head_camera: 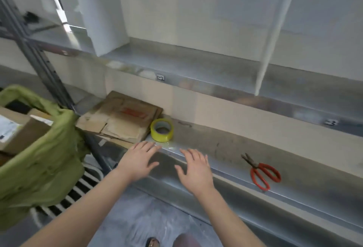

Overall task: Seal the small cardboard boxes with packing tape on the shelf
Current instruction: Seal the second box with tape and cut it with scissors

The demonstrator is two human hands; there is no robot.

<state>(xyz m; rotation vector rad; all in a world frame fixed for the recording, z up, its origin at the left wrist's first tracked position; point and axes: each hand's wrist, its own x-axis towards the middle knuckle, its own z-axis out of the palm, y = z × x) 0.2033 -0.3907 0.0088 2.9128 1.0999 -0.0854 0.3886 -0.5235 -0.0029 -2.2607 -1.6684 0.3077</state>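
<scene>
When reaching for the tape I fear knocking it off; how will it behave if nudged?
The tape lies flat, hole up, so it should slide, not roll. Its ring looks stiff, probably light. Near the shelf edge, it might fall.

A single wide-angle camera on the person's head looks forward and steeply down over the front edge of the lower shelf (225,148). It is close. Both forearms enter from the bottom of the frame, and the left hand (137,160) and right hand (196,170) are at that front edge, mid-frame. The upper shelf (196,64) crosses above, slanting down to the right. The floor (127,217) and a foot (152,242) show at the bottom edge.
</scene>
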